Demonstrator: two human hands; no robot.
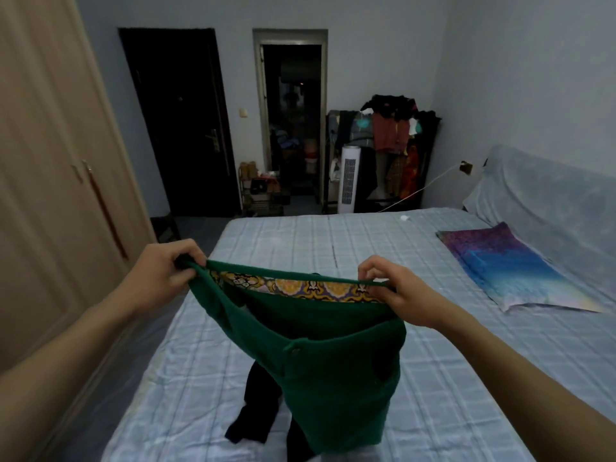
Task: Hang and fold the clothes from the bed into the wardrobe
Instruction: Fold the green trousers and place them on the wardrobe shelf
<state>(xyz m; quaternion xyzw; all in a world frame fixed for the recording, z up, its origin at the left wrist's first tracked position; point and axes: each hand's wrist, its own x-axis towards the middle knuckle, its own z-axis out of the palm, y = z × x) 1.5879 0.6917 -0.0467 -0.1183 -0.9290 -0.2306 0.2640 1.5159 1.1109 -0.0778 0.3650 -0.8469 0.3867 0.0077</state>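
Both hands grip the green garment's waistband above the bed (383,248): left hand (160,273) bunches one end, right hand (398,291) pinches the other. Green garment (326,371) hangs over a dark garment (256,411) lying on the bed; wardrobe (50,168) stands left of the bed.

Bed (433,378): centre and right, running away from the viewer toward the far wall.
Wardrobe (50,178): along the left wall, beside the bed.
Garment (333,361): in front of the viewer, hanging above the near part of the bed.
Left hand (156,278): pinches the garment's upper left corner.
Right hand (403,291): pinches the garment's upper right edge.
Clothes (256,405): on the bed, behind and below the garment, partly hidden by it.
Pillow (510,268): on the bed's right side.
Door (180,128): far wall, beyond the wardrobe.
Doorway (293,111): right of the door.
Shelf (260,191): on the floor between door and doorway.
Fan (350,178): right of the doorway, past the bed's far end.
Rack (393,138): in the far right corner, just behind the fan.
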